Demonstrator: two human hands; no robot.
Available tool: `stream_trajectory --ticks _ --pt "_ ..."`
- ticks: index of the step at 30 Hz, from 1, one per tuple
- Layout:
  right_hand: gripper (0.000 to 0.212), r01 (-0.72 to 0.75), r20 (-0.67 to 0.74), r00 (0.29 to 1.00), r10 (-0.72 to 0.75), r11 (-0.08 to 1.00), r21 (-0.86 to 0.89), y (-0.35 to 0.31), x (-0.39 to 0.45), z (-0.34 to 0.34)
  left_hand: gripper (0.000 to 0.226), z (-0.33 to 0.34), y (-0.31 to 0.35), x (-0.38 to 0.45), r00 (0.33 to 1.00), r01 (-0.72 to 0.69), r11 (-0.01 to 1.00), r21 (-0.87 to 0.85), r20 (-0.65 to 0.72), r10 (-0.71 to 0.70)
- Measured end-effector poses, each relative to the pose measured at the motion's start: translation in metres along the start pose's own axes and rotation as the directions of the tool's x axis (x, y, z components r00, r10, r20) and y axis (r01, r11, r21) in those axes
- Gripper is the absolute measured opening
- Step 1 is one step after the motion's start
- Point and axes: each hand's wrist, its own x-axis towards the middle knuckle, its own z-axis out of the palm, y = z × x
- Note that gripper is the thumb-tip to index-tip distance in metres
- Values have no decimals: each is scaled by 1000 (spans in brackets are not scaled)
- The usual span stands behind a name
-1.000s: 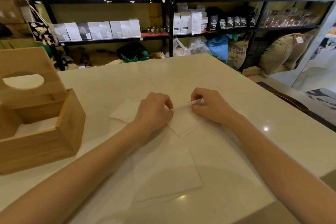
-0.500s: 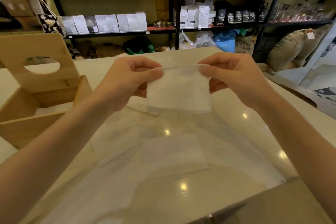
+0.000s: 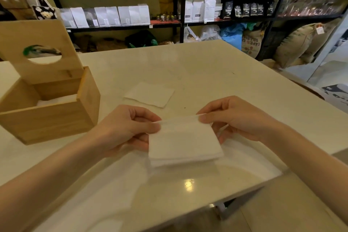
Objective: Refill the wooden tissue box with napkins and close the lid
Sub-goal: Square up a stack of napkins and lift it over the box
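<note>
A white folded napkin (image 3: 183,140) hangs above the table's near edge, pinched at its top corners by my left hand (image 3: 126,128) and my right hand (image 3: 237,118). The wooden tissue box (image 3: 50,117) stands at the left, about a hand's width from my left hand. Its lid (image 3: 37,47), with an oval slot, is tipped up and back. White napkins (image 3: 56,100) lie inside the box. Another napkin (image 3: 150,94) lies flat on the table beyond my hands.
The cream table (image 3: 216,73) ends in a near edge at lower right and a right edge beside a walkway. Black shelves (image 3: 178,5) with bags and bottles stand behind the table, with sacks (image 3: 301,41) on the floor at right.
My hands lifted a napkin off the table a second ago, held it high, and have now brought it lower and nearer. One napkin stays flat on the table.
</note>
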Motion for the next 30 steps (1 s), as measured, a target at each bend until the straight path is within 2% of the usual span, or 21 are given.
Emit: stream_trajectory --ticks 5,11,19,22,25,28,30 --pt "9 2 -41 999 -5 997 -79 6 3 4 5 3 -8 4 995 -78 991 106 -57 84" --pt "7 109 -150 977 -154 956 -272 11 8 11 6 7 -15 5 967 -192 928 319 -101 235" --pt "6 103 -209 957 -201 909 -405 12 14 15 10 6 -17 6 959 -211 892 401 -90 268" --pt "13 85 -219 941 -260 803 -589 13 19 16 14 5 -18 2 931 -267 811 521 -77 356" --pt "23 61 -210 924 -320 664 -746 2 22 17 19 -7 -15 -2 848 -317 602 733 -65 526" --pt "23 173 -55 872 -486 411 -895 -18 29 23 28 -27 -10 -2 788 -298 512 806 -95 608" --pt "24 299 63 815 -576 324 -898 -29 39 31 38 -40 -13 -1 781 -252 489 835 -122 612"
